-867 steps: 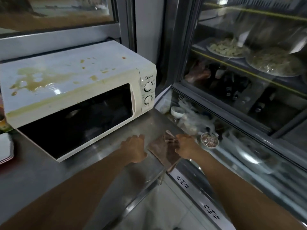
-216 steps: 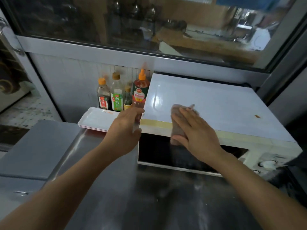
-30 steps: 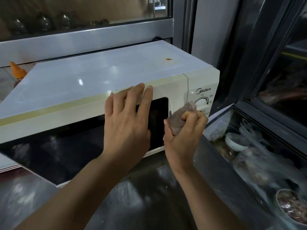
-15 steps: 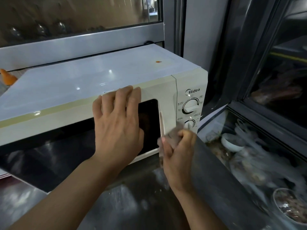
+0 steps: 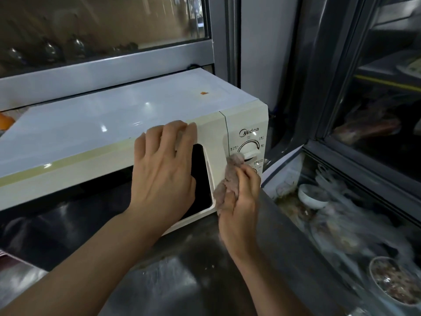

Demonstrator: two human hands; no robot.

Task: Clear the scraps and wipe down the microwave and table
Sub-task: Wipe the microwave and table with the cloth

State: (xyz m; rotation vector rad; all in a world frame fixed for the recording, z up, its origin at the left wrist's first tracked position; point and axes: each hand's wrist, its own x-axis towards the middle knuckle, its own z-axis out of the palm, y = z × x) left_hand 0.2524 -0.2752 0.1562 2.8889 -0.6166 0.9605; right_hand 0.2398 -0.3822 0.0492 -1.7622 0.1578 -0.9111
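Gripping a bunched brownish cloth (image 5: 230,179) in curled fingers, the right hand (image 5: 239,206) presses its upper end against the control panel of the cream microwave (image 5: 114,124), just below the upper dial (image 5: 250,149). To the left of that grip, the left hand (image 5: 163,174) lies flat with straight fingers on the microwave door, fingertips reaching the door's top edge. Below both hands runs the steel table (image 5: 182,281), speckled with small crumbs. Beyond the gripping hand, up on the microwave's top, sits one small orange spot (image 5: 204,93). To the right of the grip stands a glass display case (image 5: 341,201) holding bowls.
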